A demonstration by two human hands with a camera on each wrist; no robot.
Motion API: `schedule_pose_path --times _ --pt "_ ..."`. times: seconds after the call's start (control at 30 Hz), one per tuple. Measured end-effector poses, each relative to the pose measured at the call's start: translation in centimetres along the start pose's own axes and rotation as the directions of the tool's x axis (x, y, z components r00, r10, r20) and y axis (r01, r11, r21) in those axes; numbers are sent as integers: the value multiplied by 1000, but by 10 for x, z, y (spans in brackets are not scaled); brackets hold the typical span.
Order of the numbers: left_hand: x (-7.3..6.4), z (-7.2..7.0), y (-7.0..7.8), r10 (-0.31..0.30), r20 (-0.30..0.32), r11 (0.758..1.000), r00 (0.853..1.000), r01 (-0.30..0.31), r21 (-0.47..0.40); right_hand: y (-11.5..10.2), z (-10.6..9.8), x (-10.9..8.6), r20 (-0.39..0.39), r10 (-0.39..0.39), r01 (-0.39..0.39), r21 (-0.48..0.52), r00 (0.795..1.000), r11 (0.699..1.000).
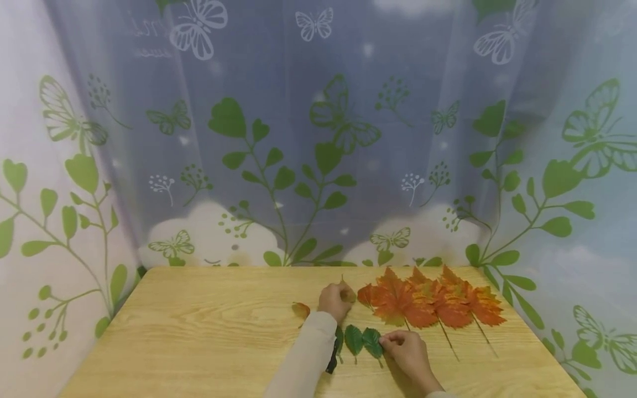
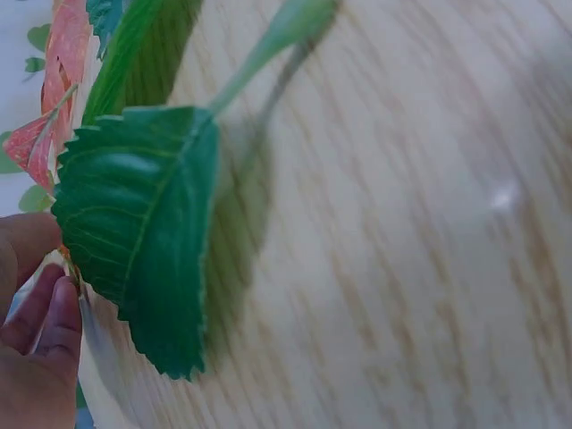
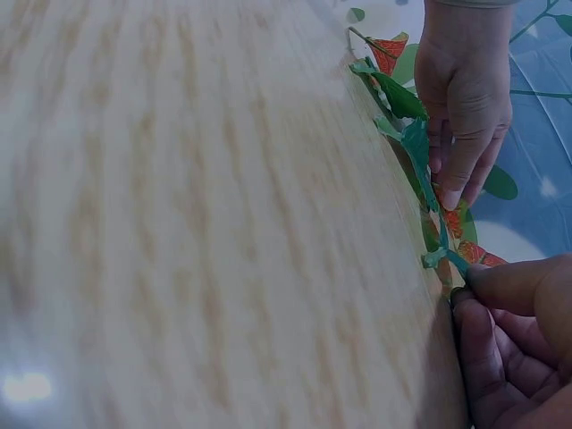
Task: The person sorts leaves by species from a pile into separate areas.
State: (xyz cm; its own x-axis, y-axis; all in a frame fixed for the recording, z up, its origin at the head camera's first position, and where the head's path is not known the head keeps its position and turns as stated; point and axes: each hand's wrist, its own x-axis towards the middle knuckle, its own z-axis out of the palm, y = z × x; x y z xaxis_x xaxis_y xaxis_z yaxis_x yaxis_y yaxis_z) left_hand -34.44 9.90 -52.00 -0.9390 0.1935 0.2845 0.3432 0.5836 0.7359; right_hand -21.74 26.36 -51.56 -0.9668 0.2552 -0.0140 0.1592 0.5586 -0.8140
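My left hand (image 1: 335, 303) pinches a small yellowish-orange leaf (image 1: 348, 296) near the table's far side, its stem pointing up and away. Nearer me, three green serrated leaves stand in a row; the leftmost is partly hidden by my left sleeve. With thumb and fingertips my right hand (image 1: 408, 351) pinches the right edge of the rightmost green leaf (image 1: 372, 341). In the left wrist view, one green leaf (image 2: 138, 232) fills the foreground, beyond it the fingers (image 2: 58, 326) of my left hand. The right wrist view shows both hands at the row's right end.
Several large orange maple leaves (image 1: 438, 301) overlap at the back right, their stems toward me. A small orange leaf (image 1: 300, 310) lies left of my left hand. All rest on a wooden table (image 1: 199, 331), with a patterned curtain (image 1: 298, 138) behind and at the sides.
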Motion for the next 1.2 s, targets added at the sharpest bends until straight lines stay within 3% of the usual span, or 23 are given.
schedule_pose_path --times 0.27,0.4,0.6,0.7,0.93,1.2 --pt "-3 0 2 -51 -63 999 997 51 7 0 1 0 -8 -5 5 -7 1000 1000" --pt "-2 -2 2 -84 -47 996 995 83 -28 1 2 0 -9 -10 10 -12 1000 1000" --pt "2 -9 6 -55 -69 995 996 49 -88 2 1 0 -1 -10 10 -13 1000 1000" --pt "5 -17 13 -32 -79 991 996 22 -129 3 -1 0 3 -22 23 -12 1000 1000" --pt "8 -46 25 25 -30 981 999 -30 -192 3 -2 0 -6 -30 30 -20 1000 999" --pt "5 -77 20 60 -3 965 998 -59 -255 3 3 -1 2 -47 47 -30 999 998"
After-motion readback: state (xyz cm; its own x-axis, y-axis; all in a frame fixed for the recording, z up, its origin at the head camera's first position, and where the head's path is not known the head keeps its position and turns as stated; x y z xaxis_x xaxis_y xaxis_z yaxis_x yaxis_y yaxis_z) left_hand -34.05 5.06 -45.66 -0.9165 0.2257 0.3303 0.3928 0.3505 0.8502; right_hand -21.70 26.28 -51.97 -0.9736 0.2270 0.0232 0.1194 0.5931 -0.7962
